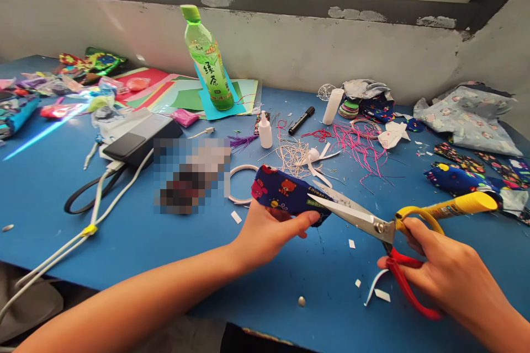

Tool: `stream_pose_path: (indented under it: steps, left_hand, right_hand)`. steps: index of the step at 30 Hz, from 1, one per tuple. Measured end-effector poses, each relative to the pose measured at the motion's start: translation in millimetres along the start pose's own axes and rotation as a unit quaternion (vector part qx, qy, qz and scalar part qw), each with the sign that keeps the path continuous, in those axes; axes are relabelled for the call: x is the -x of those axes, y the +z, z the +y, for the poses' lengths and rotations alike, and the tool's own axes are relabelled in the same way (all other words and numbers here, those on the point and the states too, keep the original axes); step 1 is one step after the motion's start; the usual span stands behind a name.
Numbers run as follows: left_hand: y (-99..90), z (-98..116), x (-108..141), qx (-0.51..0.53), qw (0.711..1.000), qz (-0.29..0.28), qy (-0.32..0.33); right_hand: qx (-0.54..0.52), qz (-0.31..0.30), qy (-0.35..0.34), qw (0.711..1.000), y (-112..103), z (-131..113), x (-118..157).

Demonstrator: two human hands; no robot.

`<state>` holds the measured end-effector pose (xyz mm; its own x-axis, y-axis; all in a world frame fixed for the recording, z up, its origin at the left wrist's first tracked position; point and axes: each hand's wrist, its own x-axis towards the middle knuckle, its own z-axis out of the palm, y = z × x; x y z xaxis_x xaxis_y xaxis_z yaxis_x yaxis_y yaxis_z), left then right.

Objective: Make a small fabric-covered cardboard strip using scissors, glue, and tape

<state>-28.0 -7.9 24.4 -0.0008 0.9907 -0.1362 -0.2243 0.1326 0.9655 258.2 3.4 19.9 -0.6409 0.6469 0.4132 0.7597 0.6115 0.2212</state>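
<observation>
A dark blue fabric piece [285, 190] printed with bears sits pinched in my left hand [269, 231], thumb along its lower edge. My right hand [443, 270] grips scissors [368, 222] with one yellow and one red handle loop. The scissor blades are parted, one lying in front of the fabric's right end and the other partly behind it. Just behind the scissors lies a yellow tube [467, 205]. A white ring of cord [238, 198] is left of the fabric, and a small white bottle [265, 131] stands beyond it.
On the blue table [165, 270] stand a green tea bottle [211, 60] and a glue stick [333, 106]. Pink threads [360, 140], a black marker [302, 120] and fabric scraps lie behind my hands. A power bank [138, 140] with white cables is at left.
</observation>
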Motion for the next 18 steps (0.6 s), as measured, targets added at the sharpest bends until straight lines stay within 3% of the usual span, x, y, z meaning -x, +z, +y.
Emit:
stream_pose_path:
  steps: [14, 18]
  left_hand:
    - [-1.6, -1.8, -3.9, -0.006, 1.0, -0.008, -0.007]
    - [-0.6, -0.7, -3.0, -0.016, 1.0, 0.005, -0.011]
  right_hand:
    - [0.04, 0.031, -0.016, 0.999, -1.3, -1.9, 1.4]
    - [0.021, 0.013, -0.013, 1.0, 0.7, -3.5, 1.1]
